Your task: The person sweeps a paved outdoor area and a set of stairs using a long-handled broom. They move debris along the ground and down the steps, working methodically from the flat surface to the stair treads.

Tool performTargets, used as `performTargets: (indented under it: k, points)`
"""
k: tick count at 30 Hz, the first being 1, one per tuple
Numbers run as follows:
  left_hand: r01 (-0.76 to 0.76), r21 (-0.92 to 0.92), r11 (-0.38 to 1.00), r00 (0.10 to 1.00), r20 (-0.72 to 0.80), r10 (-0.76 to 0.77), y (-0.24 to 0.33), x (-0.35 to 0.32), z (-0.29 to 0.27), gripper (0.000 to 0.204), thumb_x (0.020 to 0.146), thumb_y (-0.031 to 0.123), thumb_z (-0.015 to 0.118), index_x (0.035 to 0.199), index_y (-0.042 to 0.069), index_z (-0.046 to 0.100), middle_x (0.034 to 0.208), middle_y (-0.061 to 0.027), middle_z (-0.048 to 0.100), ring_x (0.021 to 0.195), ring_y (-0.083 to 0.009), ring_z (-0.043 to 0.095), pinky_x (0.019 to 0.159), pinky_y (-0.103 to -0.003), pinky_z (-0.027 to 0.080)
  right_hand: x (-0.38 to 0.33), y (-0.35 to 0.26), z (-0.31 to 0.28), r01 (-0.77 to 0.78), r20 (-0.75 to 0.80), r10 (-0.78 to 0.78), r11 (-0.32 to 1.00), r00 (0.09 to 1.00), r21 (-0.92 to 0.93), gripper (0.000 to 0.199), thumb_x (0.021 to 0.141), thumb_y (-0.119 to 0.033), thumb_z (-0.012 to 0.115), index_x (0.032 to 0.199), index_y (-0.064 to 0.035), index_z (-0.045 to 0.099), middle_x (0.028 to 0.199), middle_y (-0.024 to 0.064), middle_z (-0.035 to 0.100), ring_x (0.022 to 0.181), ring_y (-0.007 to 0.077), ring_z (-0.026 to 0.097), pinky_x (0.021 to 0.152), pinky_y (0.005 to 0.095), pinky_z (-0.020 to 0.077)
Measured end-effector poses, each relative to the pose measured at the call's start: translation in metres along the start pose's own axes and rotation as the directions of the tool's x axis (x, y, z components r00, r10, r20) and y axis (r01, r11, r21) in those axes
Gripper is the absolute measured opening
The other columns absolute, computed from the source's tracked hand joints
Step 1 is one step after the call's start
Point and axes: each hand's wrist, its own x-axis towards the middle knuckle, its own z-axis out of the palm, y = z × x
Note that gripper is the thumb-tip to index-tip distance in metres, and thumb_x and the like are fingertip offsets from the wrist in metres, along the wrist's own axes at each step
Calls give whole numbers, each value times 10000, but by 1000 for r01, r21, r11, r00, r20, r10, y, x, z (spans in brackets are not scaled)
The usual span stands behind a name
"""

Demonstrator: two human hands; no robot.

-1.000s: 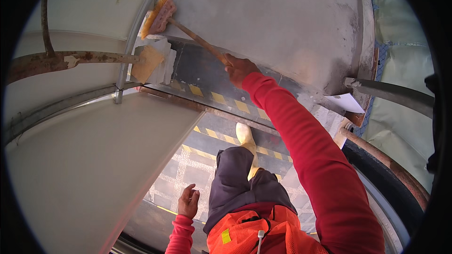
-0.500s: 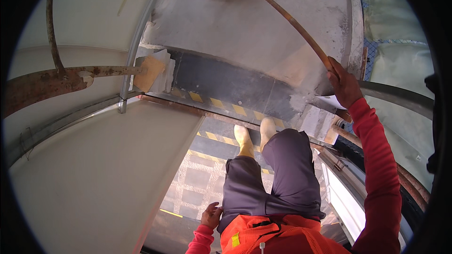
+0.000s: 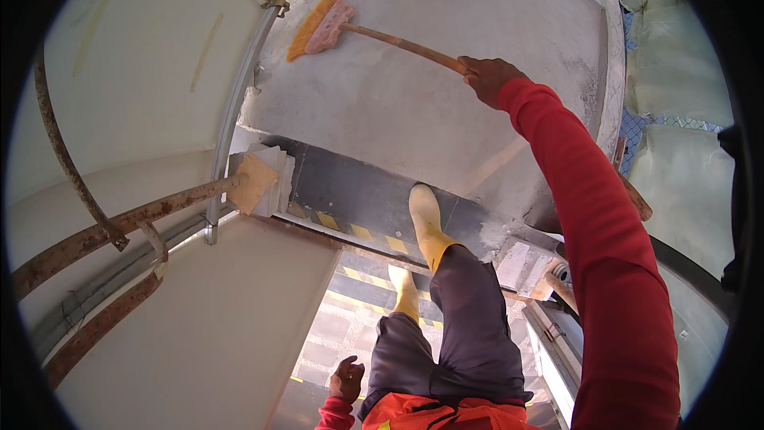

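Grey floor [image 3: 446, 72]; right hand [image 3: 489, 80] (closed grip) around broom handle [image 3: 406, 44]

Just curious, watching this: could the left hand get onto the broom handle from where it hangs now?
Probably not without shifting. The left hand hangs low beside the thigh, empty, while the broom handle stretches far ahead in the right hand. Nothing blocks the way; it simply looks too far.

Broom handle [image 3: 402, 44] end hidden inside right hand [image 3: 489, 80], left hand's [image 3: 347, 378] fingers unclear
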Motion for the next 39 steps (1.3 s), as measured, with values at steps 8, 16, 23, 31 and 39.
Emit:
performTargets:
  k: [8, 16, 23, 31, 39]
  points:
    - [428, -360, 829, 901, 97, -423, 54, -25, -31, 436, 984, 285, 708, 1311, 1, 663, 912, -96, 768, 792, -175, 700, 730, -335, 562, -125, 206, -133, -199, -89, 191, 976, 978, -90, 500, 1061, -269, 577, 1544, -158, 515, 975, 223, 756, 906, 475, 717, 836, 560, 566]
    - [157, -334, 929, 988, 62, -144, 224, 46, -94, 460, 1025, 214, 677, 1405, -22, 573, 1005, -44, 717, 931, -123, 673, 831, -294, 555, -188, 74, -113, 183, 32, -181, 976, 983, -117, 529, 1086, -322, 559, 1584, -192, 434, 759, 159, 696, 671, 373, 711, 637, 514, 583]
    - [-138, -355, 925, 977, -201, 69, 296, 30, -154, 417, 1049, 187, 691, 1405, -7, 595, 1008, -19, 694, 916, -103, 640, 850, -291, 536, -60, 8, -85, 203, 293, -143, 962, 945, -185, 444, 1100, -327, 512, 1532, -232, 474, 905, 134, 765, 856, 337, 766, 756, 499, 617]
    - [288, -250, 924, 929, -161, -333, 168, -51, -140, 447, 993, 218, 692, 1367, -12, 611, 934, -56, 724, 824, -136, 676, 714, -302, 554, -82, 235, -268, -45, 65, 106, 792, 992, -609, 462, 1092, -300, 537, 1541, -197, 492, 925, 163, 765, 840, 358, 766, 755, 505, 624]
    - [409, -245, 879, 900, -52, -434, 171, -76, -127, 478, 958, 296, 724, 1326, -5, 670, 895, -79, 759, 836, -172, 694, 814, -347, 561, -197, 185, -237, 207, 127, -170, 889, 977, -409, 575, 1073, -324, 575, 1618, -248, 405, 793, 143, 720, 705, 354, 738, 670, 494, 601]
